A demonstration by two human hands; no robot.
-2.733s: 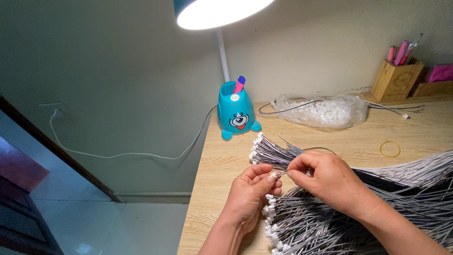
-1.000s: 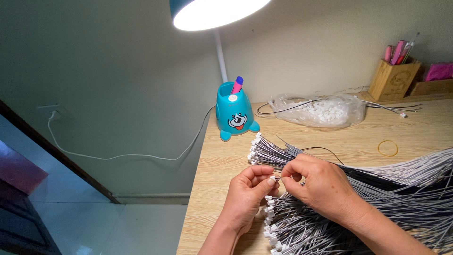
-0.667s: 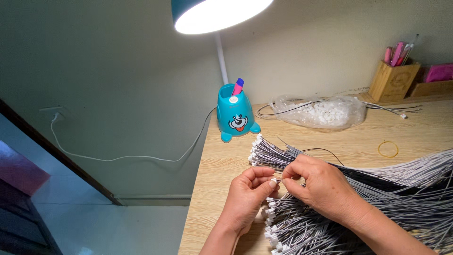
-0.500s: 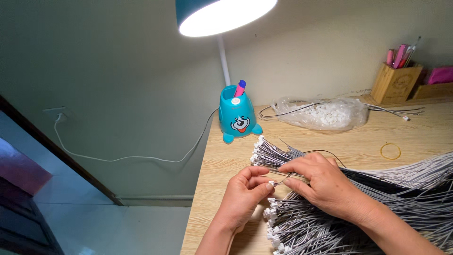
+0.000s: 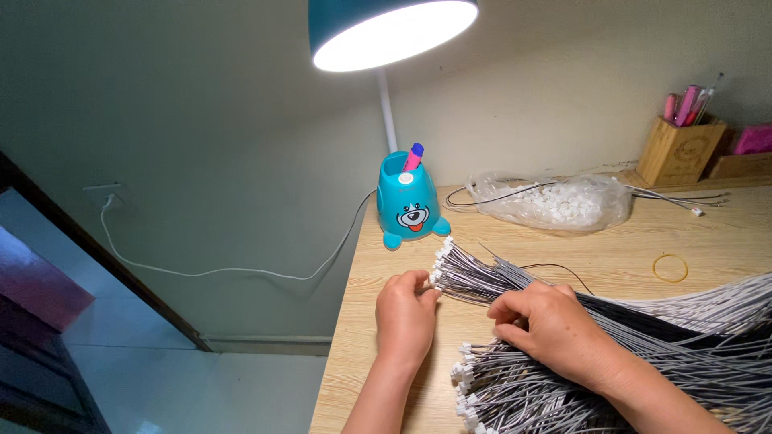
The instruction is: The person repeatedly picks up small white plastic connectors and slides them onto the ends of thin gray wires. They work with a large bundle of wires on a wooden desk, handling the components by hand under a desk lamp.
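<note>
At the left of the frame a white cable (image 5: 217, 269) is trailing down the wall from a socket toward the wooden desk (image 5: 563, 265). Just left of centre the person's left hand (image 5: 404, 315) is resting palm down, its fingers curled, their tips touching the white-capped ends of the upper wire bundle (image 5: 482, 277); whether they are pinching a wire cannot be told. Half a second ago both hands were meeting over a single wire end; they are now parting, the left settling at the bundle's tips and the right sliding back along the strands, which reads as one wire finished and laid down.

Right of centre the right hand (image 5: 555, 321) is lying loosely closed over the grey wires, fingertips tucked among them. Two fanned bundles are showing: the upper one at centre, and a lower wire bundle (image 5: 515, 394) along the bottom edge.

Behind them, one blue dog-faced lamp base (image 5: 410, 210) is holding one purple pen under one lit shade (image 5: 386, 28). One clear bag of white connectors (image 5: 555, 202) is sitting at upper right, one yellow rubber band (image 5: 670, 268) beside it, and one wooden pen holder (image 5: 683, 149) in the far corner.
</note>
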